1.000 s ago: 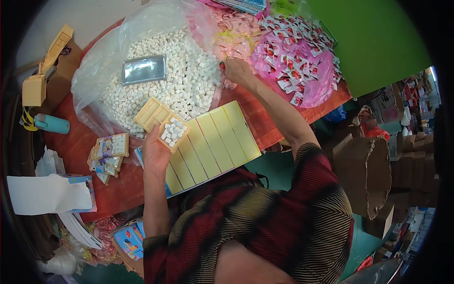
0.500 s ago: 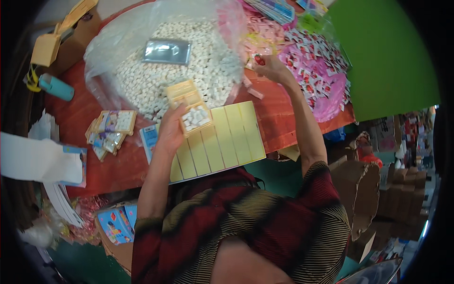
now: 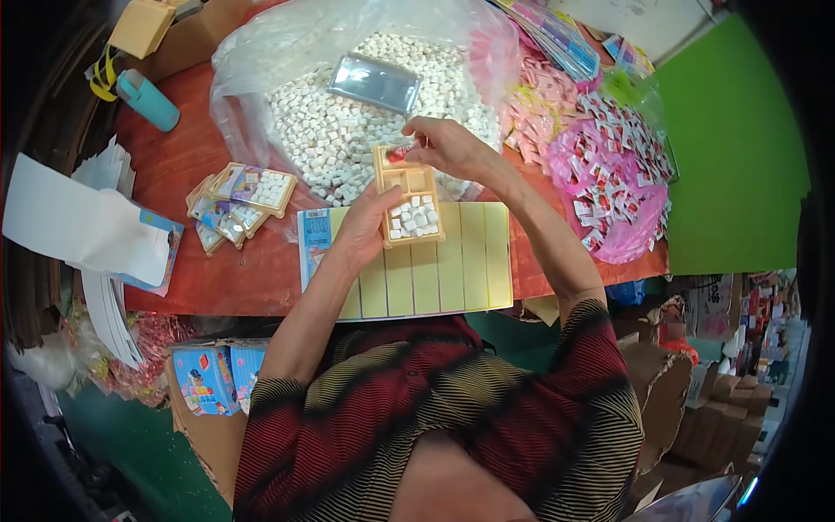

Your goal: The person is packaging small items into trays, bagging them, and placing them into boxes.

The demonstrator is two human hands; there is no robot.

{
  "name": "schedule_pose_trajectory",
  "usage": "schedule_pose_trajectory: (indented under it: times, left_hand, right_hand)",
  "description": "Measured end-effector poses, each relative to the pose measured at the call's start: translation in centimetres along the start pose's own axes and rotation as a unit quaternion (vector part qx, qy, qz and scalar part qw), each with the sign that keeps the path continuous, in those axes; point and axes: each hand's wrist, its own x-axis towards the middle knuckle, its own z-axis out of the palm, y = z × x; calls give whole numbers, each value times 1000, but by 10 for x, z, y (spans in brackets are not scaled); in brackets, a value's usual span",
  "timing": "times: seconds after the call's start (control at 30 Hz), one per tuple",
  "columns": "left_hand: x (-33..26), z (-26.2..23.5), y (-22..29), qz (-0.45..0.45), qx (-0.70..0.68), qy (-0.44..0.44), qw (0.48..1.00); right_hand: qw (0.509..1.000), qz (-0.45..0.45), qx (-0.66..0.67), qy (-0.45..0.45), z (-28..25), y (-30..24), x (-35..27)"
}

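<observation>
My left hand (image 3: 364, 228) grips the side of a cream plastic compartment tray (image 3: 419, 180), held above a yellow striped sheet (image 3: 474, 252). Small white cubes (image 3: 415, 217) fill the tray's near compartment, while two small middle compartments look empty. At the far end, my right hand (image 3: 452, 150) pinches a small red-and-white packet (image 3: 397, 154) over the end compartment; the fingers partly cover it. Beyond the tray lies a big clear plastic bag (image 3: 248, 78) spread around a heap of white cubes (image 3: 304, 122), with a clear plastic case (image 3: 376, 82) on top.
Several filled trays (image 3: 252, 189) are stacked on the red table (image 3: 226, 287) at left, near a turquoise bottle (image 3: 148, 100) and white paper sheets (image 3: 78, 222). To the right are a pink bag (image 3: 633, 233) of small packets, pink pieces (image 3: 544, 109) and a green board (image 3: 739, 157).
My right hand has come left from the packet pile to the tray's far end, carrying the red packet. My left hand still holds the tray, and the whole view has shifted.
</observation>
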Motion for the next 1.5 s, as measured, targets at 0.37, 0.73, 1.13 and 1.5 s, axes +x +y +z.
schedule_pose_trajectory:
  times: [0.37,0.73,1.13,1.5]
  left_hand:
    - [1,-11,3,21,-22,6,1000]
    - [-4,-15,9,17,-5,-5,1000]
    - [-7,-24,12,40,-23,-7,999]
    - [-18,-39,26,59,-13,31,998]
  right_hand:
    - [995,-14,8,97,26,2,0]
    - [996,15,70,-54,14,11,11]
    - [987,-86,26,130,34,5,18]
    - [983,128,91,-97,0,69,111]
